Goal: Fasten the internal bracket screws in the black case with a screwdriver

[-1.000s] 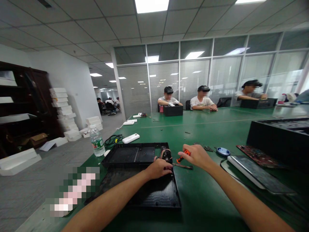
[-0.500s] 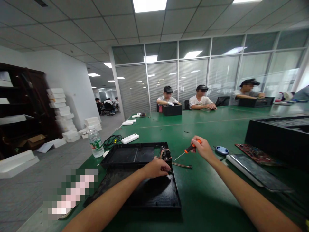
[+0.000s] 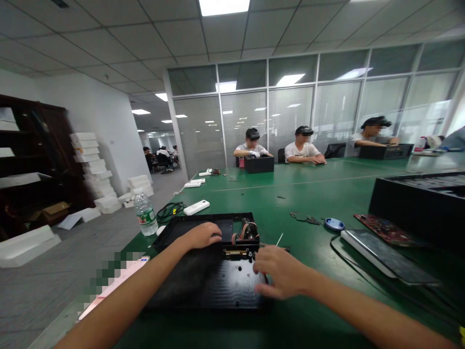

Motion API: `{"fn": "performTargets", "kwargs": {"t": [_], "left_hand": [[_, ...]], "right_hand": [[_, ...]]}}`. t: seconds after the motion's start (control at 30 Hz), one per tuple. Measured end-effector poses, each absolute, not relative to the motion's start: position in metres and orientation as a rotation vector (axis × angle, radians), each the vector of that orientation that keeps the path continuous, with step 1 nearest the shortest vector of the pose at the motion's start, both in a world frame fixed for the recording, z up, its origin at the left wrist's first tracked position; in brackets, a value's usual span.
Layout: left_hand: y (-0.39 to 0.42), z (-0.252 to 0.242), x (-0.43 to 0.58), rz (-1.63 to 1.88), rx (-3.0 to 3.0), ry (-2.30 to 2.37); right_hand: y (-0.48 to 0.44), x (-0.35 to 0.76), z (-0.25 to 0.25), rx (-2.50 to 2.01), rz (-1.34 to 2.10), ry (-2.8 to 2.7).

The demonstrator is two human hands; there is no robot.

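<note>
tray holds wires at right end; left grip over it, apart; right grip, cannot tell.

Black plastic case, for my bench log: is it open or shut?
Open: the black plastic case lies with its two halves spread, and wires in the far half are exposed.

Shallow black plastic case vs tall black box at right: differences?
The shallow black plastic case has low walls; the tall black box has high ones. The left hand is over the case; none is at the box. Both are black, on the green table.
</note>
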State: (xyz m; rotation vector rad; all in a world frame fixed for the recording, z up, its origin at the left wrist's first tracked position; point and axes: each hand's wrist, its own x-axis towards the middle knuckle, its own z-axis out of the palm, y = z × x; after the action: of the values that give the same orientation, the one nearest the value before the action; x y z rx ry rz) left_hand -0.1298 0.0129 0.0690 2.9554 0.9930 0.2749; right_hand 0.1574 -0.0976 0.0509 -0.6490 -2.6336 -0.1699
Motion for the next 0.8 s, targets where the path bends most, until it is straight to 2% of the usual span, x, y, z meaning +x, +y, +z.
{"fn": "performTargets", "kwargs": {"t": [0.2, 0.47, 0.8], "left_hand": [[0.043, 0.047, -0.155, 0.089, 2.742, 0.963], [0.031, 0.055, -0.131, 0.038, 2.809, 0.875], [0.023, 0.067, -0.120, -0.058, 3.128, 0.977]], "right_hand": [[-0.123, 0.144, 0.006, -0.551, -0.460, -2.764], [-0.132, 0.160, 0.010, -0.384, -0.522, -2.745], [-0.120, 0.174, 0.001, -0.470, -0.553, -2.720]]}}
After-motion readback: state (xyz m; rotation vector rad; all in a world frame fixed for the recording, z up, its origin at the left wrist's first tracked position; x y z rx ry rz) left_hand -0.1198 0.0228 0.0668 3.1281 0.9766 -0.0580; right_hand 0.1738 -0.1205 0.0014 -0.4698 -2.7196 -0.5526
